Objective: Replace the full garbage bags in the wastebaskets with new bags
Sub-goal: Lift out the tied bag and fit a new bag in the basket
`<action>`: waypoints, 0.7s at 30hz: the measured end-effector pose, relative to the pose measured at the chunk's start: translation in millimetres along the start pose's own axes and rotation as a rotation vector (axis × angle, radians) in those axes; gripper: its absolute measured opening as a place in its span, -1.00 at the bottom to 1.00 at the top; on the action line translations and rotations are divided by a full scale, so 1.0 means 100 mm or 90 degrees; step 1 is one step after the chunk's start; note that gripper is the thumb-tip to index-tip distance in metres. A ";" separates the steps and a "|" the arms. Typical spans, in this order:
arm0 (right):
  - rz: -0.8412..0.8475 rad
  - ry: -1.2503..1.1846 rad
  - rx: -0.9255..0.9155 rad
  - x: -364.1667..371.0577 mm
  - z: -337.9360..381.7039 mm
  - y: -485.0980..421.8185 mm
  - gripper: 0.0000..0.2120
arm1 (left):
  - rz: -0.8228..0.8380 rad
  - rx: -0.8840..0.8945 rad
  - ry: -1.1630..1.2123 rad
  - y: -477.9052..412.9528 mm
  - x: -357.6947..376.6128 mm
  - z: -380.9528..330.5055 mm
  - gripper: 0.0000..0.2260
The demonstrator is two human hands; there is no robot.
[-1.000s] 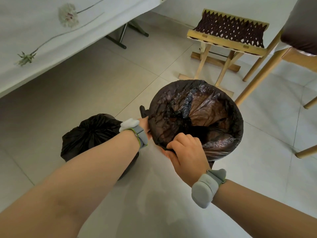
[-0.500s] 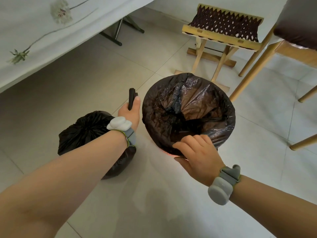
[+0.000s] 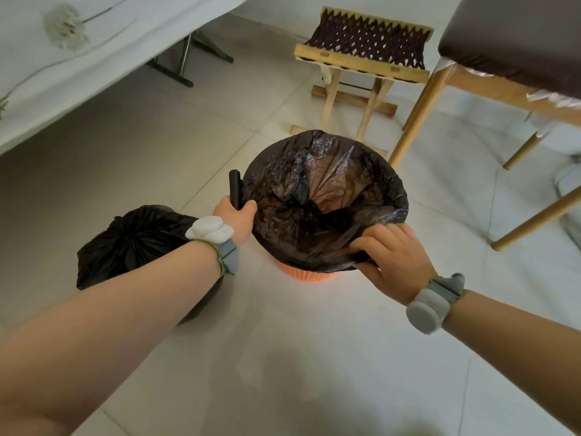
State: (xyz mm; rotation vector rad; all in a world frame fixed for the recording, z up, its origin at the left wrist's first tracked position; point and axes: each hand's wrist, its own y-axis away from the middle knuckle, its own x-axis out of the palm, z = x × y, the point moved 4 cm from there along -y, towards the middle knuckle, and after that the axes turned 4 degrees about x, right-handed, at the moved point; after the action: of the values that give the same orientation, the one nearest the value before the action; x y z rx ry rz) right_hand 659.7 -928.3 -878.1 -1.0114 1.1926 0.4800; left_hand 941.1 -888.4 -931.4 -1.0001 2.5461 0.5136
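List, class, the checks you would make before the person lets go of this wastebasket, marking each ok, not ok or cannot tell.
1. New bag folded over the rim of the orange wastebasket: ok where visible.
2. Bag pushed down to the basket's bottom: cannot tell, crumpled film hides it.
3. Full bag tied and out of the basket: ok.
4. Right hand grips the bag's near edge: ok.
5. Left hand free to help: not ok, it holds a black object.
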 end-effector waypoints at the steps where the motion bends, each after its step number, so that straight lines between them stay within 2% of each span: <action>1: 0.001 -0.020 0.035 -0.02 -0.05 0.04 -0.74 | -0.005 -0.002 0.004 0.01 0.00 0.01 -0.80; 5: -0.006 -0.096 0.245 -0.03 -0.31 0.25 -0.53 | -0.065 0.031 -0.041 0.07 -0.11 0.01 -0.71; 8: 0.036 -0.147 0.391 0.05 -0.43 0.39 -0.60 | -0.101 0.040 -0.049 0.06 -0.23 -0.06 -0.59; 11: 0.107 -0.218 0.489 0.14 -0.46 0.45 -0.79 | -0.028 0.044 -0.072 0.07 -0.16 -0.13 -0.62; 13: 0.113 -0.308 0.525 0.18 -0.44 0.45 -0.88 | 0.020 0.069 -0.122 0.14 -0.05 -0.16 -0.68; 15: 0.096 -0.363 0.580 0.20 -0.43 0.44 -0.80 | 0.031 0.084 -0.146 0.21 0.02 -0.19 -0.71; 16: 0.126 -0.353 0.604 0.23 -0.45 0.44 -0.77 | 0.036 0.077 -0.146 0.22 0.04 -0.18 -0.74; 19: 0.337 -0.243 0.679 0.38 -0.56 0.52 -0.71 | 0.078 0.004 -0.098 0.21 0.01 -0.08 -0.69; 20: 0.345 -0.270 0.712 0.39 -0.61 0.56 -0.71 | 0.085 -0.017 -0.077 0.22 -0.01 -0.07 -0.63; 21: 0.309 -0.343 0.748 0.38 -0.65 0.57 -0.73 | 0.074 -0.025 -0.064 0.22 -0.04 -0.06 -0.58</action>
State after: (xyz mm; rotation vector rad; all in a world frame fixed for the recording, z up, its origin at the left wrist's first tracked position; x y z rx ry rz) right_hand 593.5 -961.8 -937.4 0.4095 0.9605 0.2988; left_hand 927.2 -873.5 -920.1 -0.8204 2.5239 0.6313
